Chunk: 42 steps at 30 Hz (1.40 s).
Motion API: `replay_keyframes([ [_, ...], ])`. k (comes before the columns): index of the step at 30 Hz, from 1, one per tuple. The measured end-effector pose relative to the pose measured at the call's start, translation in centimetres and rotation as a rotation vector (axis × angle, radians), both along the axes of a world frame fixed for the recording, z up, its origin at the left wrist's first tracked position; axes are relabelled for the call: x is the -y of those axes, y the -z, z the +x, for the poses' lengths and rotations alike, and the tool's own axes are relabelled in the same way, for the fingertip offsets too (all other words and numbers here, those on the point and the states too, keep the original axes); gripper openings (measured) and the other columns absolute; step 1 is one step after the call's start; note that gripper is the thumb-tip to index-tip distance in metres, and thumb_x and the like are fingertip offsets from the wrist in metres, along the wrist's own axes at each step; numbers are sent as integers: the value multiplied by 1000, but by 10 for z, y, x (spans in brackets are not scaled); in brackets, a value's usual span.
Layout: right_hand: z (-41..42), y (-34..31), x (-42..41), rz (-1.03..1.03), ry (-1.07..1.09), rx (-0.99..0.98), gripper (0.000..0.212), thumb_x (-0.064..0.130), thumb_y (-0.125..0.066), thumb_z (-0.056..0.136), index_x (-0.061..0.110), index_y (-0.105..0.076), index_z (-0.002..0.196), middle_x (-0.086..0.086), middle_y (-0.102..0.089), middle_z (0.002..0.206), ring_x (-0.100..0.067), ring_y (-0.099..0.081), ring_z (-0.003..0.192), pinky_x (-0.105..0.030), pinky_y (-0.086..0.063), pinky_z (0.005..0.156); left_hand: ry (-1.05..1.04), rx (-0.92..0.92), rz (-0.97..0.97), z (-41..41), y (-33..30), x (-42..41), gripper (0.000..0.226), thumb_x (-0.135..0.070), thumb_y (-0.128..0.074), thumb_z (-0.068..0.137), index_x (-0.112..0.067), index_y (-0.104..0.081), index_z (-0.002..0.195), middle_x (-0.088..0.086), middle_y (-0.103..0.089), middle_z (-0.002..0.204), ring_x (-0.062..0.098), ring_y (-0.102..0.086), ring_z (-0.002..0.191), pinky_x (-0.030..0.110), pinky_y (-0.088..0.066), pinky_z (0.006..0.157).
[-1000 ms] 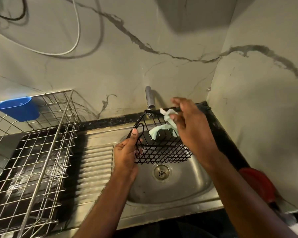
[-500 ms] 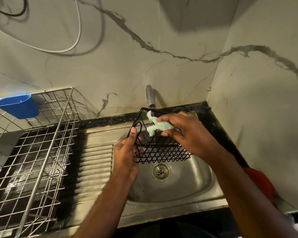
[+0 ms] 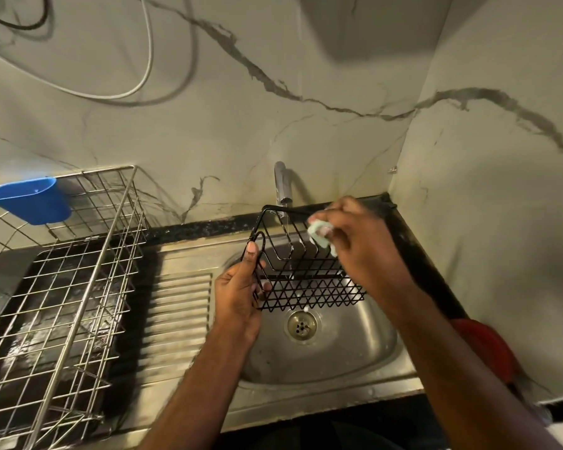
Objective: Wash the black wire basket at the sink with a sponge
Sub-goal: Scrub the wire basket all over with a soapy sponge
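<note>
You held black wire basket (image 3: 301, 274) with left hand (image 3: 241, 287) over sink (image 3: 364, 358); right hand (image 3: 355, 241) pinched sponge (image 3: 319, 233) at far right rim. Scrubbing looked midway; near side and rinse remained.

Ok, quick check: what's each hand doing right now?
Left hand: grips the left end of the black wire basket over the sink.
Right hand: pinches the pale green sponge at the basket's right side.
</note>
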State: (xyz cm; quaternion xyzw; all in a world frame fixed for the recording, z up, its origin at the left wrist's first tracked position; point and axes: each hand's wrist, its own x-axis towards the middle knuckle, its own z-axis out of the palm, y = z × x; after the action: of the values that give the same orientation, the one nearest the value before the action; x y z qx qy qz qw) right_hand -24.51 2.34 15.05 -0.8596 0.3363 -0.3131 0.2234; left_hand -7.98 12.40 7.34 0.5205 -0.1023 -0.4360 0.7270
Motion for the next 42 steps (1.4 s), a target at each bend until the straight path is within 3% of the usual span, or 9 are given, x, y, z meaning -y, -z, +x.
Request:
replay_keyframes([
  [9,-12,10,15,24,-59,-72,36,-5,-54,93,16,-69,118,-2,-65,118,-13,-63,99,-22,-55,87,-40,-40,22,5,7,-3,38,-46,-89,61,-18,-76,83,2,-68,76,18,-60,67,34,-48,63],
  [14,-38,31,50,154,242,-111,25,3,-54,98,7,-70,116,-3,-64,108,-13,-62,85,2,-34,70,-67,-67,-4,8,4,-5,24,-38,-80,71,-16,-71,74,0,-68,65,14,-65,52,28,-53,53],
  [18,-42,37,58,191,328,-103,16,9,-54,98,8,-69,104,-4,-64,100,-11,-63,83,-8,-40,67,-79,-68,11,9,7,-3,28,-41,-84,66,-17,-71,75,2,-67,72,17,-63,58,30,-51,57],
  [21,-27,33,43,132,263,-161,25,3,-50,96,5,-69,113,-13,-63,113,-18,-58,93,-7,-42,74,-75,-64,21,8,11,-1,32,-43,-86,65,-18,-72,78,2,-67,74,16,-62,59,32,-52,59],
  [26,-4,12,8,63,72,-119,38,1,-45,97,21,-68,120,6,-62,118,-4,-56,105,-25,-49,95,-97,-91,57,10,16,1,47,-51,-90,55,-18,-73,83,0,-65,70,16,-52,60,34,-45,61],
  [31,14,-1,-15,43,-220,-75,49,-11,-52,92,23,-67,124,6,-59,127,-4,-52,117,-14,-42,104,-101,-145,63,13,19,4,47,-52,-87,61,-19,-73,91,-3,-64,72,12,-49,54,31,-44,53],
  [35,14,17,-12,-118,-274,-130,53,-15,-54,87,20,-65,126,-2,-60,131,-16,-55,120,-29,-48,102,-88,-190,71,15,23,5,49,-61,-83,56,-23,-69,83,-7,-57,60,11,-48,51,29,-44,52],
  [40,-17,47,18,-175,-80,-112,36,18,-43,97,32,-65,122,17,-59,124,7,-54,112,-23,-50,97,-88,-305,100,15,22,2,47,-62,-73,64,-21,-68,87,-10,-41,38,6,-42,37,30,-44,57],
  [42,-27,54,32,-117,76,-101,32,15,-46,100,26,-66,123,8,-62,124,2,-57,110,-18,-48,97,-94,-330,109,17,24,0,49,-64,-74,61,-22,-68,85,-10,-40,39,7,-42,37,32,-46,60],
])
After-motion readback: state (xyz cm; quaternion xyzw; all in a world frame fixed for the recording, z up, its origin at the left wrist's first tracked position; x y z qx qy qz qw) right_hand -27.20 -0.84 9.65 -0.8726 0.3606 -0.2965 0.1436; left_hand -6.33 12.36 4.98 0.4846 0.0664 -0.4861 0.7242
